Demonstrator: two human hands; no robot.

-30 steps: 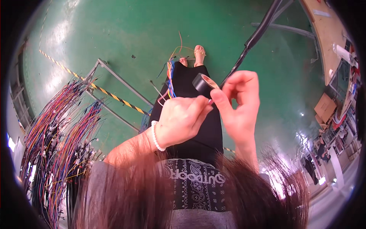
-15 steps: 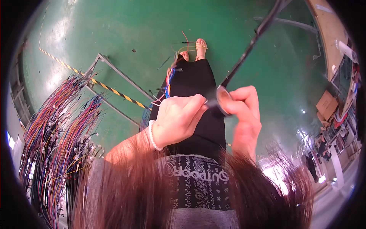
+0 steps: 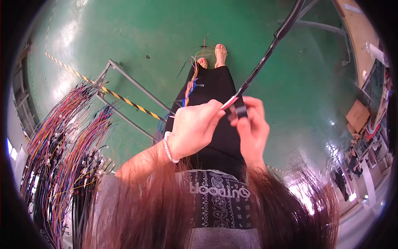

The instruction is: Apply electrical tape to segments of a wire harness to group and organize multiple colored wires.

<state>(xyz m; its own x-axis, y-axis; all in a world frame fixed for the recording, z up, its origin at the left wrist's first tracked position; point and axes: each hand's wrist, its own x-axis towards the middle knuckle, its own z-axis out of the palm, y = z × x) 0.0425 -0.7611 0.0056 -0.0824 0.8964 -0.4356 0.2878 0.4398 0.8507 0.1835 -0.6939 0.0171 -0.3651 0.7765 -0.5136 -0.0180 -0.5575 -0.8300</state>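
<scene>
A wire harness wrapped in black tape [image 3: 260, 64] slants down from the upper right to my left hand [image 3: 192, 126]. My left hand is closed on it, thumb and fingers pinched where bare white and red wires [image 3: 229, 102] show. Blue and orange wire ends [image 3: 190, 88] hang out past the far side of that hand. Just right of the bare wires, my right hand [image 3: 255, 135] holds a roll of black tape [image 3: 240, 111] between thumb and fingers. Part of the roll is blurred, and whether its tape touches the wires I cannot tell.
At the left, thick bunches of coloured wires [image 3: 62, 137] hang by a grey metal frame [image 3: 139, 87]. Yellow-black striped tape [image 3: 130, 102] runs behind it. Cardboard boxes [image 3: 357, 114] stand at the right. My feet [image 3: 220, 54] are on the green floor [image 3: 166, 29].
My right hand has moved left with the tape roll, which has turned and now sits beside the harness. White and red wires show near my left fingertips. The hanging wire ends shifted slightly right.
</scene>
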